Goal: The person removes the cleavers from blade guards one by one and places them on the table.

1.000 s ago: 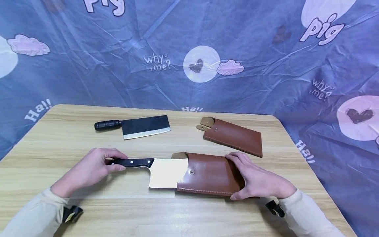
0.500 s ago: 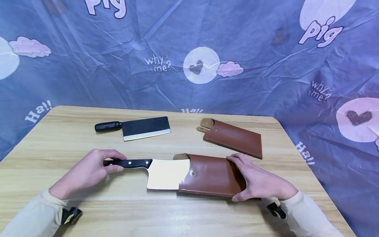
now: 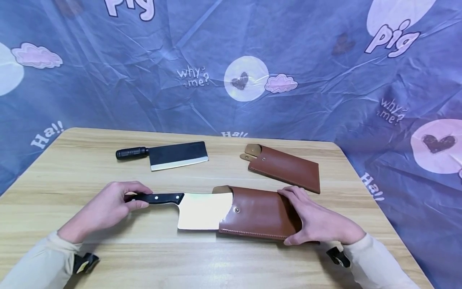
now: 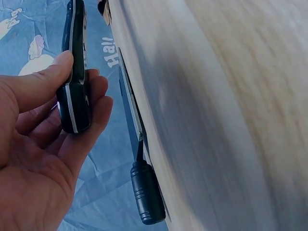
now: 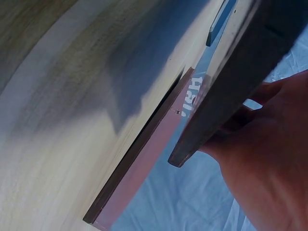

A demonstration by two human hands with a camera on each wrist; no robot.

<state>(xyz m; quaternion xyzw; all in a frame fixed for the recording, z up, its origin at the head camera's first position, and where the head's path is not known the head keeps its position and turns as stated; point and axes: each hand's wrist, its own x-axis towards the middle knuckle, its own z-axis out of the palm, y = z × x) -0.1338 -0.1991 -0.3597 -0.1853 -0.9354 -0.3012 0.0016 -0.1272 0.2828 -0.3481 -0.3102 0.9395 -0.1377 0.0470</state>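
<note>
My left hand [image 3: 112,206] pinches the black riveted handle [image 3: 159,198] of a cleaver between thumb and fingers. The cleaver's bright blade [image 3: 203,212] lies partly inside a brown leather sheath [image 3: 258,212], its front portion hidden there. Around the closed right end of that sheath, my right hand [image 3: 317,220] grips with the thumb on the near edge and fingers on the far edge. In the left wrist view the handle [image 4: 74,103] sits between thumb and fingertips, above the wooden surface. From the right wrist, the held sheath [image 5: 226,86] appears edge-on, raised off the table.
Farther back on the wooden table [image 3: 144,257] lies a second cleaver [image 3: 177,154] with a dark blade and black ribbed handle. Right of it rests another brown sheath [image 3: 288,166], its tan flap and strap pointing left. A printed blue cloth [image 3: 155,104] hangs behind the table.
The left hand and cleaver have shifted slightly left, while the right hand and sheath have moved slightly right. More of the blade shows outside the sheath. The back cleaver and sheath stay put.
</note>
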